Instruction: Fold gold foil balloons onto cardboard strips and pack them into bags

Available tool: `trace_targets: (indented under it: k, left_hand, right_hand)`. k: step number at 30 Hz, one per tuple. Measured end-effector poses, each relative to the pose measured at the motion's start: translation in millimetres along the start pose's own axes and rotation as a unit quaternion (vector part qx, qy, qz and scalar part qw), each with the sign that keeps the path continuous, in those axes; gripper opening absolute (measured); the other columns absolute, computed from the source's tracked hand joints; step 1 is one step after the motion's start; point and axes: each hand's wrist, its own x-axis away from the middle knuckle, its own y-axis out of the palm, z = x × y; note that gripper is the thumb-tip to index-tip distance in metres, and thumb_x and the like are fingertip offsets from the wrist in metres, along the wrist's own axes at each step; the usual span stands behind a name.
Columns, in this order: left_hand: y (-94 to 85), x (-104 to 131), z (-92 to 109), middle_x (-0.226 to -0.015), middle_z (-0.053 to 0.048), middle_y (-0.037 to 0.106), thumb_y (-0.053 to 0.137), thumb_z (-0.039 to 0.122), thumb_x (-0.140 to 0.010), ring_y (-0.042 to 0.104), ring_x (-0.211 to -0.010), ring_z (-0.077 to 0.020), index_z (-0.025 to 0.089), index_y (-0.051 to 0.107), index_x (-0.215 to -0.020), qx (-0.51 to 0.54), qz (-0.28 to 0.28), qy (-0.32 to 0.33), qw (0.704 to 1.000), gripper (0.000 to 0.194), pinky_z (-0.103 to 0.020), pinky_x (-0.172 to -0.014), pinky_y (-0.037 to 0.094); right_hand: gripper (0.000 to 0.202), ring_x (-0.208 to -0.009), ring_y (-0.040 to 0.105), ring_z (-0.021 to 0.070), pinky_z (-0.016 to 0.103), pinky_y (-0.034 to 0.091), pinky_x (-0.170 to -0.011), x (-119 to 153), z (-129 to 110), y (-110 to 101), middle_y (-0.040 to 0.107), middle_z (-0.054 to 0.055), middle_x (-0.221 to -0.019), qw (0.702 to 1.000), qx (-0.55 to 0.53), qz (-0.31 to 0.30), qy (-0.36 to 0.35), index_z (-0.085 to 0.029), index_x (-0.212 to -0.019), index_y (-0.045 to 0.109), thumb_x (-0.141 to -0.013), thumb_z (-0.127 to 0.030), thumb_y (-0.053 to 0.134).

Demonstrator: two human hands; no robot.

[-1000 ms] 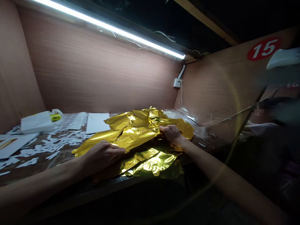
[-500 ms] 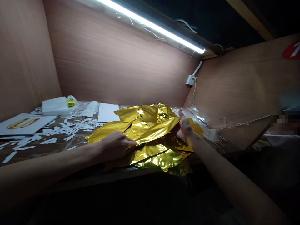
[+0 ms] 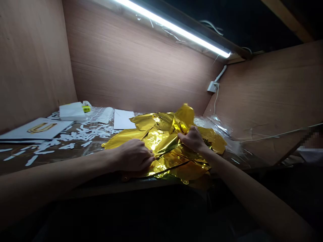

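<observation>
left hand [image 3: 132,154]: curled over the front of the heap, its grip closed on the near edge of a sheet of gold foil [image 3: 165,143].
right hand [image 3: 193,139]: across from the left, its grip pinching the same sheet between thumb and fingers.
gold foil: stretched between the two hands, over more crumpled foil at the front of the tabletop [image 3: 63,155]; a flap [image 3: 186,114] stands up just beyond the right hand.
foil heap [image 3: 194,171]: shiny, creased layers, the lowest reaching the tabletop's front edge.
white strips [image 3: 82,132]: scattered loose to the left of the foil.
white sheet [image 3: 124,118]: behind the heap, near the back wall [image 3: 138,74].
picture card [image 3: 60,125]: lying at far left, a gold u-shape printed on it.
white packet [image 3: 72,111]: in the back left corner, a yellow label [image 3: 86,109] beside it.
clear plastic [image 3: 219,125]: bunched behind the foil at right.
light tube [image 3: 176,28]: glowing overhead along the booth.
right edge: part of another person [image 3: 313,154], mostly in shadow.
</observation>
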Motion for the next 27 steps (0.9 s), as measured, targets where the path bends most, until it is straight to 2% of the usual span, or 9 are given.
trace_targets:
  k: [2, 6, 11, 13, 15, 17, 20, 23, 27]
  left_hand:
    - [-3.3, -1, 1, -0.072, -0.003, 0.074, 0.044, 0.026, -0.101, 0.063, -0.058, -0.0168, 0.021, 0.068, -0.072, -0.01, -0.046, 0.005, 0.999, 0.038, -0.031, -0.059, 0.04]
    - [-2.5, 0, 2, -0.071, -0.004, 0.074, 0.047, 0.03, -0.1, 0.064, -0.058, -0.0184, 0.02, 0.068, -0.074, -0.021, -0.057, 0.002, 0.998, 0.035, -0.033, -0.057, 0.038]
    - [1.7, 1, 1, -0.068, -0.003, 0.071, 0.05, 0.031, -0.099, 0.063, -0.057, -0.0181, 0.021, 0.066, -0.074, 0.007, -0.016, 0.007, 1.0, 0.032, -0.032, -0.056, 0.038]
    - [1.7, 1, 1, -0.069, -0.003, 0.071, 0.051, 0.031, -0.098, 0.063, -0.057, -0.0179, 0.021, 0.066, -0.074, 0.013, -0.01, 0.009, 1.0, 0.031, -0.032, -0.056, 0.038]
    - [1.1, 0, 2, -0.07, -0.003, 0.072, 0.051, 0.031, -0.098, 0.063, -0.057, -0.0177, 0.021, 0.067, -0.074, 0.008, -0.016, 0.008, 1.0, 0.031, -0.032, -0.056, 0.038]
    - [0.7, 0, 3, -0.071, -0.003, 0.073, 0.052, 0.03, -0.098, 0.063, -0.057, -0.0175, 0.021, 0.068, -0.074, -0.002, -0.021, 0.007, 1.0, 0.03, -0.032, -0.055, 0.037]
    - [1.0, 0, 3, -0.068, -0.003, 0.072, 0.053, 0.029, -0.097, 0.061, -0.054, -0.0167, 0.021, 0.068, -0.073, -0.001, -0.012, 0.012, 1.0, 0.029, -0.032, -0.054, 0.036]
    - [2.1, 1, 1, -0.06, -0.002, 0.068, 0.055, 0.028, -0.095, 0.057, -0.051, -0.0162, 0.021, 0.065, -0.066, 0.006, -0.005, 0.016, 1.0, 0.032, -0.032, -0.053, 0.034]
    - [3.4, 3, -1, -0.056, -0.002, 0.066, 0.057, 0.026, -0.092, 0.056, -0.05, -0.0165, 0.021, 0.062, -0.061, -0.003, -0.004, 0.016, 1.0, 0.031, -0.032, -0.052, 0.034]
  right_hand:
    - [0.014, -0.062, 0.056, 0.0165, 0.025, 0.043, -0.052, -1, 5, 1, 0.06, 0.001, -0.065, 0.999, 0.029, -0.031, 0.034, -0.018, -0.069, 0.058, -0.066, -0.022, 0.071]
    - [0.025, -0.067, 0.066, 0.0199, 0.03, 0.055, -0.057, 1, 15, 15, 0.068, 0.006, -0.077, 0.96, -0.151, -0.059, 0.229, -0.018, -0.089, 0.059, -0.073, -0.03, 0.074]
    - [0.012, -0.063, 0.064, 0.0193, 0.031, 0.055, -0.06, 7, 11, 25, 0.06, 0.003, -0.064, 0.959, -0.154, -0.063, 0.23, -0.018, -0.079, 0.057, -0.076, -0.018, 0.069]
    - [0.007, -0.061, 0.061, 0.0204, 0.032, 0.051, -0.059, 10, 4, 22, 0.057, 0.004, -0.058, 0.985, -0.034, -0.066, 0.158, -0.016, -0.072, 0.06, -0.076, -0.017, 0.067]
    - [0.011, -0.066, 0.062, 0.0232, 0.034, 0.049, -0.064, 13, -5, 19, 0.063, 0.01, -0.064, 0.984, 0.166, -0.06, 0.01, -0.013, -0.075, 0.067, -0.081, -0.02, 0.062]
    - [0.021, -0.073, 0.064, 0.0254, 0.035, 0.047, -0.067, 18, -15, 18, 0.069, 0.016, -0.077, 0.922, 0.348, -0.078, -0.151, -0.01, -0.086, 0.073, -0.088, -0.021, 0.055]
    - [0.03, -0.078, 0.066, 0.0249, 0.034, 0.043, -0.062, 24, -31, 20, 0.072, 0.017, -0.095, 0.821, 0.445, -0.165, -0.318, -0.011, -0.109, 0.072, -0.093, -0.016, 0.047]
    - [0.04, -0.082, 0.066, 0.0227, 0.032, 0.039, -0.058, 27, -42, 21, 0.071, 0.013, -0.109, 0.766, 0.461, -0.21, -0.395, -0.019, -0.133, 0.061, -0.1, -0.014, 0.038]
    - [0.036, -0.082, 0.065, 0.0206, 0.03, 0.037, -0.058, 22, -45, 17, 0.07, 0.011, -0.108, 0.735, 0.486, -0.246, -0.403, -0.021, -0.132, 0.059, -0.103, -0.017, 0.038]
